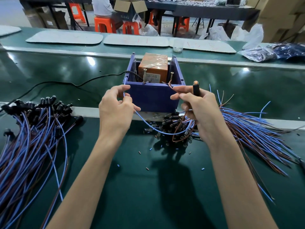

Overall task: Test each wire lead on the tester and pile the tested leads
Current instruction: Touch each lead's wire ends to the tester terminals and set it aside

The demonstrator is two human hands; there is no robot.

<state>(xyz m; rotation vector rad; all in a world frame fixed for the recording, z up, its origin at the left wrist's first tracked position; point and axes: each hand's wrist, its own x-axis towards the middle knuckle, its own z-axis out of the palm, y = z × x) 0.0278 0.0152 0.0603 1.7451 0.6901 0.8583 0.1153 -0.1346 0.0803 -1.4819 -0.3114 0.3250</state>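
From the head view we saw one tester [153, 98], a blue open-topped box, standing on the green belt [148, 187] in the middle of the scene. It had one orange block [153, 65] inside it and two screws [144, 76] upright at its near rim, one left and one right. We held one lead [165, 133] between our two hands, just near of the box. Our left hand [115, 106] pinched the blue wire [143, 120] between thumb and fingertips, and that wire's end rose to the box's near left corner; we could not tell whether it touched a contact there. Our right hand [200, 106] pinched the brown wire [174, 88] between thumb and forefinger, with its tip at the rim beside the right screw. The other fingers curled round the one black lamp holder [196, 92], whose single bulb [195, 82] glowed orange. The blue wire sagged in one loop between the hands. We counted two piles of leads: a left pile [29, 138] with black heads at its far end, and a right pile [250, 128] fanning to the right, its heads heaped just near of the box. One black cable [66, 83] ran from the tester away to the left. Short cut bits of insulation lay scattered on the belt. On the far side lay three pale mats [66, 38] in a row.
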